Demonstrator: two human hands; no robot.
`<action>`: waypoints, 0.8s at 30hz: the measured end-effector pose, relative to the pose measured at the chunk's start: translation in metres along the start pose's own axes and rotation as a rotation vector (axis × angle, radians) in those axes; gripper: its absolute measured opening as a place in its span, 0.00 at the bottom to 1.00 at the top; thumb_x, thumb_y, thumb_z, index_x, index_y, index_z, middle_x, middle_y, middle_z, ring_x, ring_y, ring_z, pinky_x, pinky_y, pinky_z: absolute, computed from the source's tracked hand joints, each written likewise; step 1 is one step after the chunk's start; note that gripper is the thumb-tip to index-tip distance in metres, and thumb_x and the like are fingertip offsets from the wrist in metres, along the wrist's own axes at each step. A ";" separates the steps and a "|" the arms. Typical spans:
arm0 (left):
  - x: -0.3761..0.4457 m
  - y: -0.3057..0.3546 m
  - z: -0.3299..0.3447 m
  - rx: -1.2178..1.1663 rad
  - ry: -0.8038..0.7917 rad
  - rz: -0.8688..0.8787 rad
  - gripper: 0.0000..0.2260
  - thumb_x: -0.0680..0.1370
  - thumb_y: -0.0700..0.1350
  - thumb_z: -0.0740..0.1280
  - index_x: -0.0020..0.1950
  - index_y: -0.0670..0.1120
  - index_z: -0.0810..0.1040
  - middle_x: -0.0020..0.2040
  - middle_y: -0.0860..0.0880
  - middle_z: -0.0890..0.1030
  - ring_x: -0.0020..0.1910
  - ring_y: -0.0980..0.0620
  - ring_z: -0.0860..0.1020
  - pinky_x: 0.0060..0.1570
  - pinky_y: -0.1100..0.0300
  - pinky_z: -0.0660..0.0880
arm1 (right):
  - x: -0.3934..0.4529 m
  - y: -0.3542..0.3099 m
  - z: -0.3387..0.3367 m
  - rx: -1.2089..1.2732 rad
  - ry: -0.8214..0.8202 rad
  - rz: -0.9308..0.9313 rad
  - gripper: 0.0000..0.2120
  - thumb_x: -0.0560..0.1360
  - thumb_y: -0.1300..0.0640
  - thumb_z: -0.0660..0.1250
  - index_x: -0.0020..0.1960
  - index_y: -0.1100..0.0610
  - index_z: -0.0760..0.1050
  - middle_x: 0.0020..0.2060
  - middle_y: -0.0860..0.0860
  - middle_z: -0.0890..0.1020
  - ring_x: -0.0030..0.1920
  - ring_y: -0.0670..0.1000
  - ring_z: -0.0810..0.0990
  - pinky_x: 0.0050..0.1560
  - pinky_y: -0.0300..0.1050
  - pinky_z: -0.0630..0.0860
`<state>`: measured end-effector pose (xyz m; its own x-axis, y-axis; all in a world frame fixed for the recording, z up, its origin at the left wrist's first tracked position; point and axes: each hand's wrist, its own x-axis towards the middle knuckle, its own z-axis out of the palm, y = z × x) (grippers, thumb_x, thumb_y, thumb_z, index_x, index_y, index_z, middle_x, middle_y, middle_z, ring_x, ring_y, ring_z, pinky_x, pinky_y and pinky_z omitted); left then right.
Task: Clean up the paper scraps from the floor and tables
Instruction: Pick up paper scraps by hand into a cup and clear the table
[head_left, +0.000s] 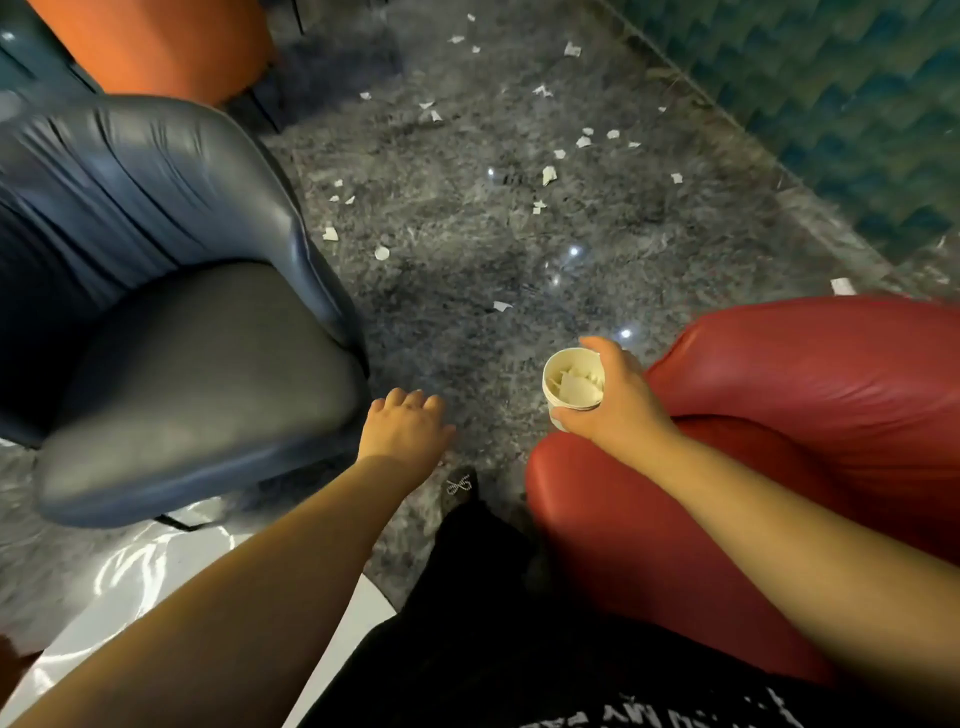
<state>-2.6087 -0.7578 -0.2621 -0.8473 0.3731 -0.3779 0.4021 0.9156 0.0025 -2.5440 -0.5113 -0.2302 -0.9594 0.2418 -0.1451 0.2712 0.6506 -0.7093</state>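
Right hand (618, 400) grips round paper cup (571, 387)

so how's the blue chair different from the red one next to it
The blue chair stands at the person's left, the red chair at their right. The blue chair's back is creased with dull, greyish upholstery; the red chair's surface looks smooth and glossy. The right hand holds a paper cup of scraps just beside the red chair. Both are padded, leather-look seats on the scrap-strewn floor.

Your right hand (610, 395) covers the paper cup's (571, 384) near wall. Orange chair (156, 47) at 11 o'clock is cut by the top edge. Far paper scraps (545, 93) at 12 are too small to make out.
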 end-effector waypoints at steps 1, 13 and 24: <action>0.016 -0.006 -0.004 -0.008 0.000 0.001 0.19 0.82 0.57 0.55 0.66 0.48 0.70 0.65 0.49 0.73 0.67 0.46 0.67 0.64 0.51 0.65 | 0.016 -0.004 0.003 -0.001 -0.002 -0.005 0.43 0.63 0.54 0.80 0.72 0.53 0.62 0.65 0.55 0.69 0.60 0.51 0.70 0.55 0.35 0.63; 0.219 -0.124 -0.105 -0.022 0.046 0.104 0.23 0.81 0.57 0.57 0.73 0.49 0.66 0.73 0.47 0.68 0.72 0.44 0.63 0.67 0.49 0.61 | 0.255 -0.093 0.034 0.007 0.016 0.044 0.42 0.64 0.54 0.79 0.72 0.51 0.63 0.64 0.55 0.68 0.61 0.54 0.71 0.57 0.43 0.69; 0.363 -0.201 -0.170 -0.044 0.090 0.023 0.21 0.80 0.58 0.58 0.69 0.50 0.70 0.67 0.48 0.73 0.68 0.44 0.67 0.65 0.49 0.64 | 0.428 -0.142 0.046 0.019 0.057 0.009 0.40 0.64 0.53 0.79 0.71 0.51 0.64 0.66 0.54 0.68 0.63 0.54 0.70 0.55 0.39 0.65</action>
<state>-3.0560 -0.7804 -0.2425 -0.8664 0.4047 -0.2925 0.4081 0.9114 0.0522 -2.9969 -0.5328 -0.2235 -0.9510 0.2880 -0.1124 0.2774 0.6346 -0.7213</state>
